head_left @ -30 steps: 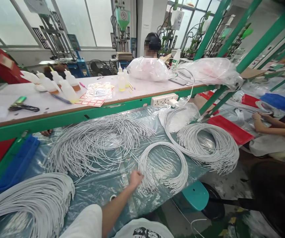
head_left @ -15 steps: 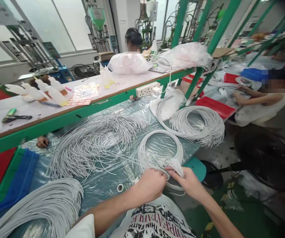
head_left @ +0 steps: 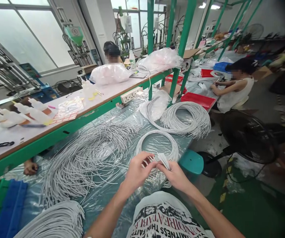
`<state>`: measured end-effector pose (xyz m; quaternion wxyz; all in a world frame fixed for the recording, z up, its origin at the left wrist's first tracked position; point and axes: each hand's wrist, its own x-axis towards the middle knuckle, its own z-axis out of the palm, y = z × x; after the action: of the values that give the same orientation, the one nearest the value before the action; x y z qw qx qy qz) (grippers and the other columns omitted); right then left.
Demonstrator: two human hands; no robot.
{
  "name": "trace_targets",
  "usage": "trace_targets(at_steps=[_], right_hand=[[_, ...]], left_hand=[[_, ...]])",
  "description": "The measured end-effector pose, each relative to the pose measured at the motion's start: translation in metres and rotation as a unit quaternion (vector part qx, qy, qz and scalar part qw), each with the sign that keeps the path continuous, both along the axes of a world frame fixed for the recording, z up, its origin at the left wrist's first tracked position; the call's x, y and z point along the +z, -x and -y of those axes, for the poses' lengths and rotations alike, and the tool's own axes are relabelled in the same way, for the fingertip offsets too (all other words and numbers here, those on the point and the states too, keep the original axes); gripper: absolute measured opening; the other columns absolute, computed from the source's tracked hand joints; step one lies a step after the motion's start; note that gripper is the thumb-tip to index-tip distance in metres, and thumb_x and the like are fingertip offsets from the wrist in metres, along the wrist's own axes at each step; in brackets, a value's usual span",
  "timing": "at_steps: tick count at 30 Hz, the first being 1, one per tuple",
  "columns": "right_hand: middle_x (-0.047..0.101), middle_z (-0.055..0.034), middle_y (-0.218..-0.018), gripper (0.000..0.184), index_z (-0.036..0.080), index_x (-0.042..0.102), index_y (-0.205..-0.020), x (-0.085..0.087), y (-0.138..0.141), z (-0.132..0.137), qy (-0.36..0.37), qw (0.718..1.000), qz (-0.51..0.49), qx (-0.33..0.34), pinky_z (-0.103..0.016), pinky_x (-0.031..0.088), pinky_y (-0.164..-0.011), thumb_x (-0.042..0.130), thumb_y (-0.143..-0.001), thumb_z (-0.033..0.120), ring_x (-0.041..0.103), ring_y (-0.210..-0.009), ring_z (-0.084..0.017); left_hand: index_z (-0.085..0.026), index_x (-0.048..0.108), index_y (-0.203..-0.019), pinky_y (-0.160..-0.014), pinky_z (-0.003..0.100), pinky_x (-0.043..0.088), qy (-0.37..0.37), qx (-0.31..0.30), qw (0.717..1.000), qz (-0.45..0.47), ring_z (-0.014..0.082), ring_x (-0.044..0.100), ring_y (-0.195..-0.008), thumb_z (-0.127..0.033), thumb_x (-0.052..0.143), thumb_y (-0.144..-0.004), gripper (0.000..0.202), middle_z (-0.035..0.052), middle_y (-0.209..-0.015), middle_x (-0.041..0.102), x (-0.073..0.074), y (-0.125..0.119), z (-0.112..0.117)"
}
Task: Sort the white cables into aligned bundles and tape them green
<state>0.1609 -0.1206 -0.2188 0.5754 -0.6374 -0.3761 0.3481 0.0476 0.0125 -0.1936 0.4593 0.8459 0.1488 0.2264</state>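
Observation:
A round coil of thin white cables (head_left: 174,148) lies near the table's front edge, in front of me. My right hand (head_left: 176,175) is closed on a bunch of white cables (head_left: 164,160), whose ends stick up past the thumb and fingers. Just left of it, my left hand (head_left: 139,170) is curved, with a gap between fingers and thumb. Its thumb tip comes up to the fingertips of my right hand. White strands show through that gap, apparently part of the coil behind. The lower part of the coil is partly hidden by both hands.
Loose white cables (head_left: 83,158) spread leftward, and another bundle (head_left: 55,219) lies at front left. A second coil (head_left: 187,119) is behind. Green shelf beam (head_left: 93,119), teal stool (head_left: 191,162) and black fan (head_left: 246,137) stand around. Co-workers sit beyond; another person's hand (head_left: 30,167) rests at left.
My left hand has gone from a closed fist to a looser curve with fingers and thumb apart. My right hand keeps its bunch of cables. The view has turned to the right.

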Motion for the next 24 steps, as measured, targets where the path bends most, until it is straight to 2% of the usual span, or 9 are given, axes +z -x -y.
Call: trace_targets(at_steps=[3, 6, 8, 10, 13, 16, 20, 22, 24], right_hand=[[0.054, -0.0029, -0.069, 0.043, 0.015, 0.067, -0.077, 0.0, 0.002, -0.005, -0.013, 1.0, -0.003, -0.006, -0.028, 0.04, -0.066, 0.055, -0.089, 0.053, 0.048, -0.07, -0.018], [0.056, -0.0028, -0.07, 0.039, 0.015, 0.067, -0.079, 0.003, 0.003, -0.008, -0.028, 1.0, -0.008, 0.004, -0.029, 0.04, -0.069, 0.055, -0.09, 0.05, 0.048, -0.07, -0.018], [0.051, -0.0012, -0.065, 0.04, 0.015, 0.066, -0.076, 0.006, 0.003, -0.008, -0.031, 0.999, -0.009, 0.004, -0.028, 0.039, -0.065, 0.056, -0.09, 0.051, 0.044, -0.065, -0.016], [0.043, 0.0011, -0.057, 0.042, 0.016, 0.063, -0.07, 0.009, 0.004, -0.009, -0.026, 1.0, -0.013, 0.002, -0.027, 0.036, -0.059, 0.056, -0.089, 0.053, 0.039, -0.059, -0.014], [0.033, 0.0031, -0.052, 0.045, 0.017, 0.058, -0.065, 0.011, 0.006, -0.009, -0.015, 0.999, -0.029, 0.003, -0.026, 0.03, -0.053, 0.057, -0.087, 0.056, 0.033, -0.054, -0.013], [0.033, 0.0033, -0.052, 0.046, 0.017, 0.056, -0.065, 0.009, 0.007, -0.011, -0.014, 0.999, -0.041, -0.003, -0.025, 0.024, -0.049, 0.058, -0.086, 0.058, 0.029, -0.051, -0.012], [0.028, 0.0055, -0.046, 0.045, 0.018, 0.06, -0.071, 0.004, 0.004, -0.015, -0.016, 0.995, -0.086, -0.043, -0.025, 0.017, -0.043, 0.058, -0.084, 0.061, 0.022, -0.043, -0.01], [0.025, 0.0075, -0.043, 0.045, 0.017, 0.062, -0.077, 0.003, 0.001, -0.017, -0.023, 0.99, -0.12, -0.072, -0.025, 0.015, -0.04, 0.058, -0.082, 0.062, 0.019, -0.04, -0.009], [0.023, 0.0092, -0.042, 0.047, 0.016, 0.063, -0.082, 0.001, -0.002, -0.02, -0.027, 0.983, -0.15, -0.102, -0.023, 0.015, -0.039, 0.059, -0.082, 0.063, 0.017, -0.039, -0.008]], left_hand=[[-0.02, 0.062, -0.118, -0.07, 0.026, 0.056, -0.02, 0.006, 0.998, 0.055, 0.0143, 0.066, -0.084, -0.03, 0.059, -0.091, 0.029, 0.0073, -0.111, 0.067, -0.009, 0.001, 0.001], [-0.022, 0.054, -0.132, -0.083, 0.03, 0.056, -0.093, -0.007, 0.994, 0.065, 0.0166, 0.065, -0.1, -0.027, 0.053, -0.094, 0.038, 0.0092, -0.123, 0.063, -0.012, 0.005, 0.0], [-0.023, 0.052, -0.134, -0.089, 0.031, 0.055, -0.132, -0.01, 0.99, 0.043, 0.0184, 0.063, -0.107, -0.027, 0.05, -0.096, 0.039, 0.0093, -0.126, 0.061, -0.01, 0.008, -0.001], [-0.024, 0.053, -0.134, -0.088, 0.031, 0.055, -0.139, -0.013, 0.99, 0.019, 0.0189, 0.063, -0.107, -0.029, 0.048, -0.096, 0.038, 0.009, -0.126, 0.062, -0.007, 0.009, -0.002], [-0.024, 0.056, -0.13, -0.084, 0.03, 0.055, -0.114, -0.017, 0.993, 0.005, 0.0175, 0.066, -0.099, -0.03, 0.047, -0.096, 0.036, 0.0081, -0.122, 0.064, -0.005, 0.009, -0.003], [-0.023, 0.057, -0.13, -0.081, 0.029, 0.055, -0.041, -0.025, 0.999, 0.006, 0.0162, 0.066, -0.093, -0.031, 0.047, -0.096, 0.037, 0.0078, -0.118, 0.066, -0.008, 0.007, -0.002], [-0.02, 0.044, -0.143, -0.093, 0.036, 0.051, 0.07, -0.049, 0.996, -0.006, 0.0203, 0.062, -0.107, -0.038, 0.047, -0.096, 0.05, 0.0103, -0.122, 0.065, -0.025, 0.004, 0.002], [-0.019, 0.053, -0.134, -0.091, 0.036, 0.049, 0.075, -0.068, 0.995, -0.029, 0.0202, 0.064, -0.1, -0.04, 0.041, -0.098, 0.044, 0.0096, -0.111, 0.068, -0.038, 0.003, 0.005], [-0.017, 0.066, -0.106, -0.076, 0.03, 0.048, 0.061, -0.071, 0.994, -0.049, 0.0171, 0.062, -0.078, -0.04, 0.033, -0.1, 0.042, 0.0056, -0.084, 0.068, -0.051, 0.002, 0.01]])
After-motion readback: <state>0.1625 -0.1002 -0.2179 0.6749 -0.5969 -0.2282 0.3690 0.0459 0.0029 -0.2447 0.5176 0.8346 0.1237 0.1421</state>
